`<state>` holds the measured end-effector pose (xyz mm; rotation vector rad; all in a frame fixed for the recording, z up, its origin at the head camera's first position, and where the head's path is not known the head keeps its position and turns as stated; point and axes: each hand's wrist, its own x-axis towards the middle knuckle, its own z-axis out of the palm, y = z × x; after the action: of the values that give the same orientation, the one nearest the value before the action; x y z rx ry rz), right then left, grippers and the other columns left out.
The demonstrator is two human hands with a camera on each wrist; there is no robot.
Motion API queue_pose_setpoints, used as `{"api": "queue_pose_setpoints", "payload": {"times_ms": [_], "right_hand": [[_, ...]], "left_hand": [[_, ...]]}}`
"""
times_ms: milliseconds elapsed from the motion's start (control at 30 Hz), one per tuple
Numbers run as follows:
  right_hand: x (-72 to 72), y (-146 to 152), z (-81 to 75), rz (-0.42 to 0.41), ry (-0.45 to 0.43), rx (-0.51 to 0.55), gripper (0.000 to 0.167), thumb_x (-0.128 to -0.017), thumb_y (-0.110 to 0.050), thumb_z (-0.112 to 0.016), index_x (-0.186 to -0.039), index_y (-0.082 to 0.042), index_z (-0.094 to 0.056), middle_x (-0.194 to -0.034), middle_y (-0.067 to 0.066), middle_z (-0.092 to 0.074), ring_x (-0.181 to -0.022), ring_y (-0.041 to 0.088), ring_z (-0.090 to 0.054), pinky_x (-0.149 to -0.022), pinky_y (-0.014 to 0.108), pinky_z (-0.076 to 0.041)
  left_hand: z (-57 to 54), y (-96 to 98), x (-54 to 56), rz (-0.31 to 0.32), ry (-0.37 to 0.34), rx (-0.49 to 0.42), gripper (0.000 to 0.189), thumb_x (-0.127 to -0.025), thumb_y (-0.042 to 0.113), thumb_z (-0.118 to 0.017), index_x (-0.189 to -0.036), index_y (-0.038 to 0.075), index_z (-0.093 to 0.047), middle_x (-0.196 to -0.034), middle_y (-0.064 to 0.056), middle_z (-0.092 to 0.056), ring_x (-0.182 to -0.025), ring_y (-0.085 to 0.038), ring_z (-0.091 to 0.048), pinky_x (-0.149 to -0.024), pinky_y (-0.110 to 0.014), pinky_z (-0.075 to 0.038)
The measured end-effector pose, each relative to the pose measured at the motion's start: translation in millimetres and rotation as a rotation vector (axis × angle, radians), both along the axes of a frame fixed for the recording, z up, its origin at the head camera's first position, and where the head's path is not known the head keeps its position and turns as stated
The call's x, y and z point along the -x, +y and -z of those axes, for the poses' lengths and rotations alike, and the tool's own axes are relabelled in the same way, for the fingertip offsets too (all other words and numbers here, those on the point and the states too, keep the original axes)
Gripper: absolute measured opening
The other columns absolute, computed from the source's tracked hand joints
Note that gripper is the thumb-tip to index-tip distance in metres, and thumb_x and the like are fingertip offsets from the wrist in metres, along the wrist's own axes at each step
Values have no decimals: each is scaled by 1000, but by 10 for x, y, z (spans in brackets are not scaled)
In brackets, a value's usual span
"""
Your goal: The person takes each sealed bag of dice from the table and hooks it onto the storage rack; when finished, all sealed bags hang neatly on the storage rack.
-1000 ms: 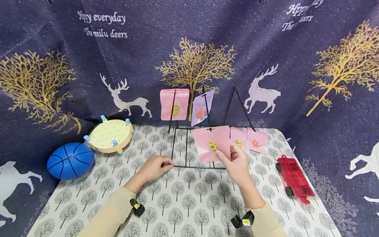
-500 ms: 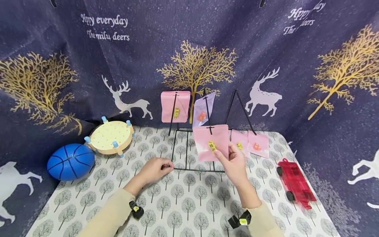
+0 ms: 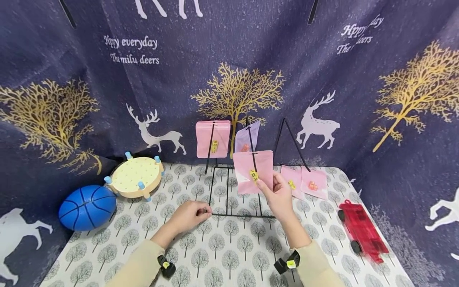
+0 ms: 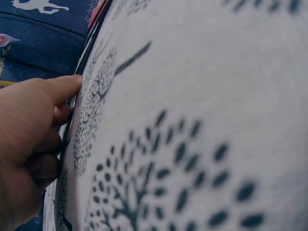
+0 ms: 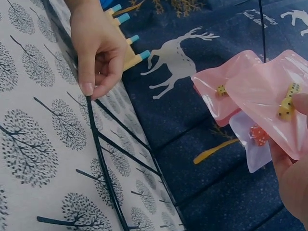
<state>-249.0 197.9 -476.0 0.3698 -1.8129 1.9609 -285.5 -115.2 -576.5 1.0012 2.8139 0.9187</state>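
Observation:
My right hand (image 3: 279, 199) pinches a pink zip bag (image 3: 242, 175) by its right side, thumb in front. Yellow dice (image 3: 254, 175) show inside it. A black rod of the wire display rack (image 3: 227, 195) comes through the slot near the bag's top and hangs over its front. My left hand (image 3: 191, 216) pinches the rack's front left corner at the table; in the left wrist view this hand (image 4: 24, 125) partly hides the wire. Behind the held bag hangs a purple bag (image 3: 247, 137) with red dice. Further left on the rack hang stacked pink bags (image 3: 204, 139) with yellow dice.
Two pink bags with dice, a nearer bag (image 3: 295, 191) and a right bag (image 3: 320, 181), lie right of the rack under an angled black rod (image 3: 297, 145). A red toy car (image 3: 363, 229) sits at right, a blue ball (image 3: 87, 208) and a pegged round toy (image 3: 136, 177) at left.
The held pink bag has shifted slightly left and further onto the rod, more of which now shows across its front. The left hand keeps its place. The head view has tilted up.

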Motion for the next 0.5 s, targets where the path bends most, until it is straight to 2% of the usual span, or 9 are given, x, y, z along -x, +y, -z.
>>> {"api": "queue_pose_setpoints", "payload": {"times_ms": [233, 500], "right_hand": [[165, -9, 7, 23, -12, -19, 32, -93, 5, -74, -122, 11, -62, -104, 5, -73, -89, 12, -67, -80, 23, -57], [398, -34, -37, 52, 17, -21, 30, -91, 13, -71, -120, 14, -61, -97, 1, -73, -81, 8, -65, -70, 19, -54]], "left_hand": [[1, 7, -50, -13, -2, -4, 12, -100, 38, -70, -99, 28, -76, -67, 20, -52, -57, -1, -45, -59, -25, -45], [-11, 5, -38, -10, -13, -9, 6, -99, 36, -72, -99, 31, -76, -65, 20, -51, -55, 0, -43, -57, -25, -44]]}}
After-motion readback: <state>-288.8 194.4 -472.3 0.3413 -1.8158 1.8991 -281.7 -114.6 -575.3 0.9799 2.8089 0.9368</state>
